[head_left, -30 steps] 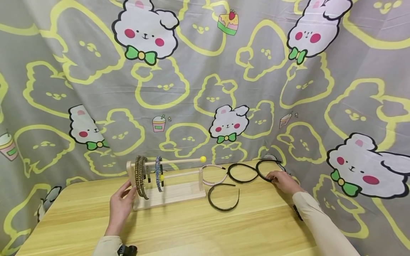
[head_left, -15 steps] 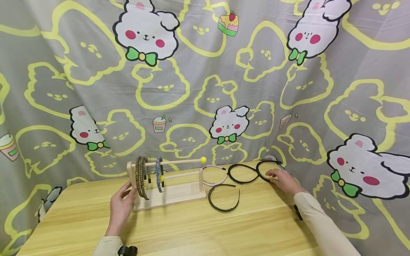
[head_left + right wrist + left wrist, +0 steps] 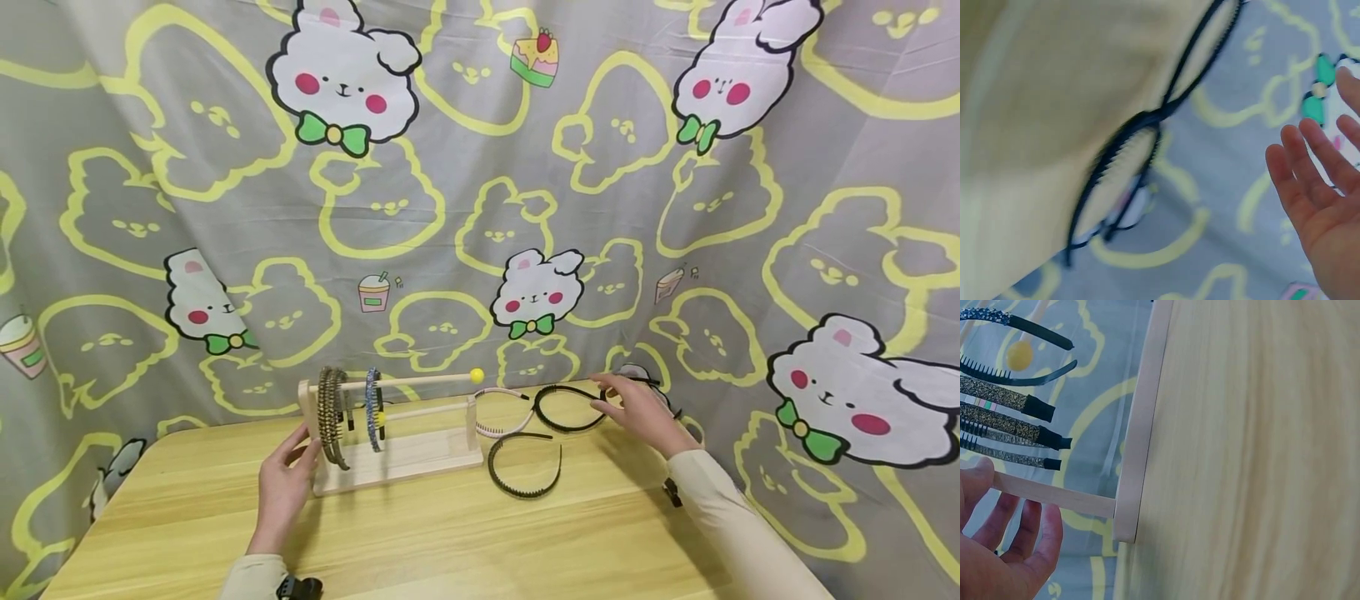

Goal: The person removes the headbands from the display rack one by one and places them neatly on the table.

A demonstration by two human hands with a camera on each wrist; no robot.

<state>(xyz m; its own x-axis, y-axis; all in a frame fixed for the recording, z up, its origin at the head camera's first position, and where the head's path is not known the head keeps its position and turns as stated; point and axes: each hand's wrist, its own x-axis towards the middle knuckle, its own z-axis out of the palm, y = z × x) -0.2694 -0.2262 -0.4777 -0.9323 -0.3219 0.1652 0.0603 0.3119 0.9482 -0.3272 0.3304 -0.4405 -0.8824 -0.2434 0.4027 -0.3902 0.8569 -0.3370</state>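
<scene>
My left hand (image 3: 285, 487) pinches the left upright of a wooden headband stand (image 3: 431, 458). In the left wrist view the thumb lies on one side of that upright (image 3: 1066, 497), fingers on the other. Brown glittery headbands (image 3: 327, 417) and a blue one (image 3: 371, 408) hang from the upper rod. My right hand (image 3: 641, 412) hovers with extended fingers over the far right, nothing in it. Its fingertips overlap the edge of a black toothed headband (image 3: 567, 429). Another black headband (image 3: 1090, 178) lies beside that one, partly hidden by the hand in the head view.
A pink headband (image 3: 498, 390) lies behind the stand's right end. In front of it is another black headband (image 3: 525, 495). The wooden table (image 3: 450, 550) ends at a grey patterned curtain (image 3: 442, 225). A yellow ball (image 3: 476, 376) tips the upper rod.
My right hand has lifted from the far-right black headband and moved left toward the middle one, its fingers spreading. The left hand stays on the stand.
</scene>
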